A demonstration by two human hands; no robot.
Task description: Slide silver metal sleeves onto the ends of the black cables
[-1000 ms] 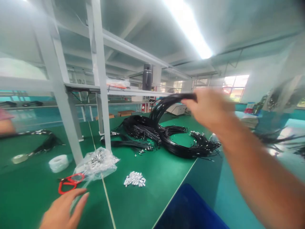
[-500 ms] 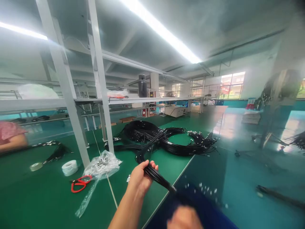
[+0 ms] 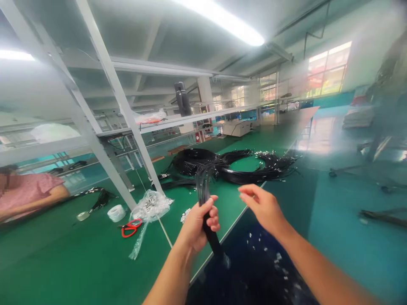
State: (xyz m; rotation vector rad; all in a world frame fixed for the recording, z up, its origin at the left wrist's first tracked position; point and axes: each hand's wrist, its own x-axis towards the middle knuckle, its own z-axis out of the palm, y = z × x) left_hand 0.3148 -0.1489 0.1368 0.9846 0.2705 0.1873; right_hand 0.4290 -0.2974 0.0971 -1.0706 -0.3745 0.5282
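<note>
My left hand (image 3: 203, 222) is closed around a bundle of black cables (image 3: 212, 241) over the front edge of the green table. The bundle's upper part arches back toward the cable pile, and its lower end hangs past the edge. To the right, my right hand (image 3: 262, 207) is raised apart from the bundle, fingers loosely bent with a small gap at the tips; I see nothing in it. Looped black cables with pale ends (image 3: 251, 174) lie heaped on the table beyond both hands. Small white pieces (image 3: 185, 215) lie left of my left hand.
Red-handled scissors (image 3: 131, 228), a plastic bag of small metal parts (image 3: 151, 206) and a white roll (image 3: 116, 213) lie left. A metal shelf frame (image 3: 117, 97) rises there. Beyond it sits a person in a pink top (image 3: 44, 188). Pale bits show over the dark area below the edge.
My right hand has risen from the bottom of the view to beside the bundle. My left hand has tipped the bundle steeper. The view has tilted and shifted.
</note>
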